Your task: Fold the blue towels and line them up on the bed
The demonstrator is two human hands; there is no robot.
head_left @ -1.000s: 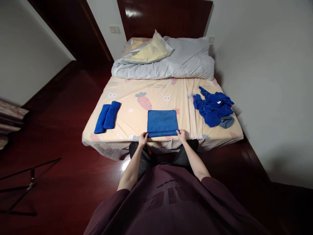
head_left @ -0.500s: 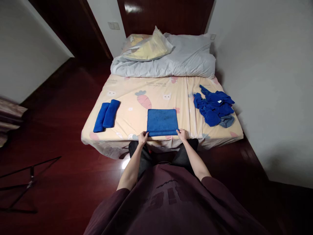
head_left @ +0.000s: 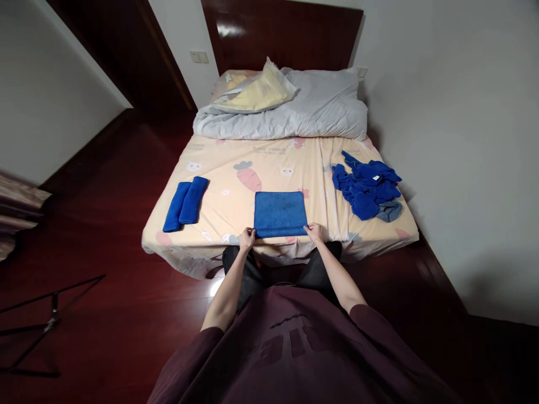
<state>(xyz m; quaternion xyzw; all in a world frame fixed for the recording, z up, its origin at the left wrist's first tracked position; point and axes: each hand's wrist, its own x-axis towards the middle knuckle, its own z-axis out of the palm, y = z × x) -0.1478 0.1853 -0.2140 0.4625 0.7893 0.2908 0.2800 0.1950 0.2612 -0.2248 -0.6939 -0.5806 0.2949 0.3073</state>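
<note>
A blue towel [head_left: 280, 210] lies flat on the bed in front of me, its near edge turned over into a narrow strip. My left hand [head_left: 246, 238] pinches the near left corner of it. At the near right corner, my right hand [head_left: 314, 232] grips the same strip between thumb and fingers. Two rolled or folded blue towels [head_left: 185, 203] rest side by side to the left. On the right is a crumpled heap of blue towels [head_left: 370, 188] with a small white label showing and a greyer piece at its near side.
The bed [head_left: 219, 224] has a cream sheet printed with carrots and rabbits. A grey quilt [head_left: 320, 106] and a yellow pillow [head_left: 269, 92] lie at the headboard [head_left: 286, 33]. A wall [head_left: 455, 140] stands close on the right. Black stand legs [head_left: 53, 314] are on the floor at left.
The view has tilted slightly, so the bed sits a little lower in the picture. Both hands keep their hold on the towel's near corners; the towel looks almost unchanged.
</note>
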